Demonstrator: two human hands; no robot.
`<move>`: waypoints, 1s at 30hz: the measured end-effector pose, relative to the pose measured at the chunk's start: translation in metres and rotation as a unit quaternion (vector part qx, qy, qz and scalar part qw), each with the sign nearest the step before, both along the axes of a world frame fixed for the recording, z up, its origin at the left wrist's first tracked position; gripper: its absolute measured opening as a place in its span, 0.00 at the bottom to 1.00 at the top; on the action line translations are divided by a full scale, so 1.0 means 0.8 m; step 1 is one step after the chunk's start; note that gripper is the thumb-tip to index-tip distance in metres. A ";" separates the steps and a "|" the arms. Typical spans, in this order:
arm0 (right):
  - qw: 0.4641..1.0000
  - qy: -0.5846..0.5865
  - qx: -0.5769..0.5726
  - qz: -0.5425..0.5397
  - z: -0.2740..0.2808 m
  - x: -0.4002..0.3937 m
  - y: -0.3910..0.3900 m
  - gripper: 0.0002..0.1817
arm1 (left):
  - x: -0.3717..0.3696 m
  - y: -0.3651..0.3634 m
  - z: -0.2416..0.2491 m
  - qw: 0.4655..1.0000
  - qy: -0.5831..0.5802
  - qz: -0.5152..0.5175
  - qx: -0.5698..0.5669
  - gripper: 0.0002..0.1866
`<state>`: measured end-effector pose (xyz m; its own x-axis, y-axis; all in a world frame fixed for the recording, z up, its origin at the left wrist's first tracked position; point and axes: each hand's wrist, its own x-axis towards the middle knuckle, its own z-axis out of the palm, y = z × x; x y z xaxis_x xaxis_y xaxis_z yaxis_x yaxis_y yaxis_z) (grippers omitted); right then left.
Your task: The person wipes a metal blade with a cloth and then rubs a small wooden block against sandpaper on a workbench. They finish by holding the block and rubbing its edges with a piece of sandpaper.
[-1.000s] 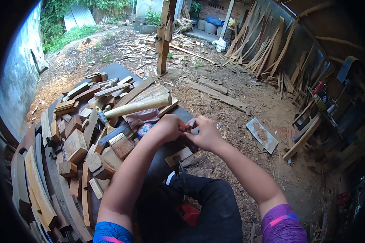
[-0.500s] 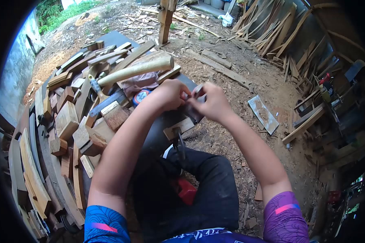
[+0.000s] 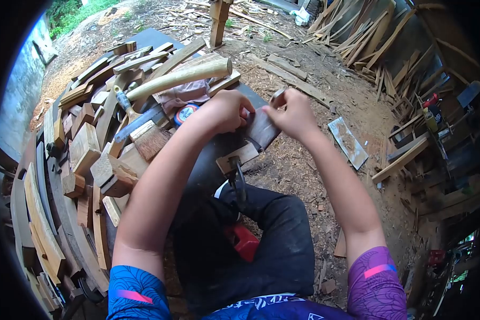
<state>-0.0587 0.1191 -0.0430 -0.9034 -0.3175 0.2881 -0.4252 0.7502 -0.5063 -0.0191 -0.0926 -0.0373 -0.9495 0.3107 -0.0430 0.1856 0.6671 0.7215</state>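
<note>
At the table's right edge, my right hand (image 3: pixel 293 113) pinches a small wooden piece (image 3: pixel 277 97) between thumb and fingers. My left hand (image 3: pixel 233 113) is closed just left of it; what its fingers hold, if anything, is hidden. Between and below the hands lies a dark, smooth wood block (image 3: pixel 262 128). Nearer to me, a clamp (image 3: pixel 238 173) presses on a light wood scrap (image 3: pixel 237 158). Left of my left hand are a round blue tape measure (image 3: pixel 186 113), a brush (image 3: pixel 146 136) and a mallet with a pale wooden handle (image 3: pixel 178 78).
Many wood offcuts (image 3: pixel 85 146) are heaped on the dark table (image 3: pixel 197 170) at the left. A wooden post (image 3: pixel 218 26) stands beyond it. A whitish board (image 3: pixel 348 143) lies on the ground at right, with tools (image 3: pixel 432 117) farther right. A red object (image 3: pixel 244 241) is below the table.
Both hands have moved slightly up in view, and my right hand has shifted right, away from my left. More of the dark wood block now shows between them.
</note>
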 end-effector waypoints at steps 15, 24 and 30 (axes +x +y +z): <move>0.999 0.030 0.009 0.029 -0.005 0.013 0.042 0.15 | 0.000 0.005 0.005 1.000 -0.026 0.003 0.001 0.24; 0.968 -0.203 -0.092 0.119 0.036 0.141 0.075 0.27 | -0.001 -0.001 0.007 0.999 -0.007 -0.023 -0.028 0.23; 0.994 -0.068 0.001 0.085 0.023 0.112 0.071 0.25 | 0.000 0.001 0.006 0.999 -0.036 -0.003 -0.001 0.22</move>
